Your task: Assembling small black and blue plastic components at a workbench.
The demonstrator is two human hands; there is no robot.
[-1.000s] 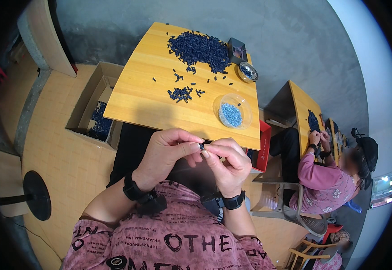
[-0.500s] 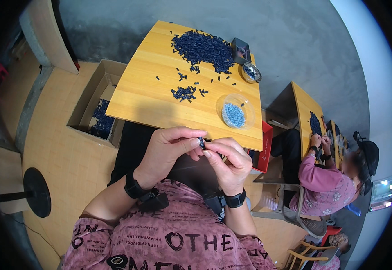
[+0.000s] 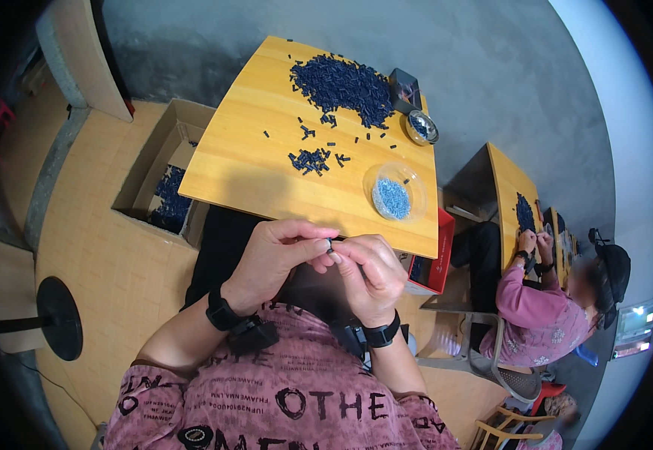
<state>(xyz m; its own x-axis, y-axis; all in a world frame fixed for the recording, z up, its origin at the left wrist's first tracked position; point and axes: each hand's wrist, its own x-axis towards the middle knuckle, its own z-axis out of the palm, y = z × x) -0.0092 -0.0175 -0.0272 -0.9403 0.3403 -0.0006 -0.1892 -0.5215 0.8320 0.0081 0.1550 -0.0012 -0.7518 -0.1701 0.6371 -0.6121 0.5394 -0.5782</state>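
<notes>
Between the fingertips of both hands, just off the table's near edge, is a small dark piece [image 3: 330,246], mostly covered by the fingers. My left hand [image 3: 278,251] pinches it from the left with thumb and forefinger. From the right, my right hand [image 3: 371,271] closes its thumb and fingers on the piece. Beyond the hands, a clear round tub [image 3: 415,206] on the table [image 3: 229,157] holds small light-blue bits [image 3: 392,199]. A small cluster of short dark cylindrical pieces [image 3: 310,161] lies left of the tub, with a large pile [image 3: 341,86] of similar pieces farther back.
A black box [image 3: 404,88] and a small bowl [image 3: 421,127] stand at the table's far right. Left of the table, a cardboard box [image 3: 143,161] on the floor holds dark pieces; a red box [image 3: 439,259] sits at right. Another person [image 3: 540,315] works at a second table [image 3: 512,187].
Both hands have shifted slightly left, and the right hand's fingers have moved in closer to the left's. Less of the dark piece shows between them.
</notes>
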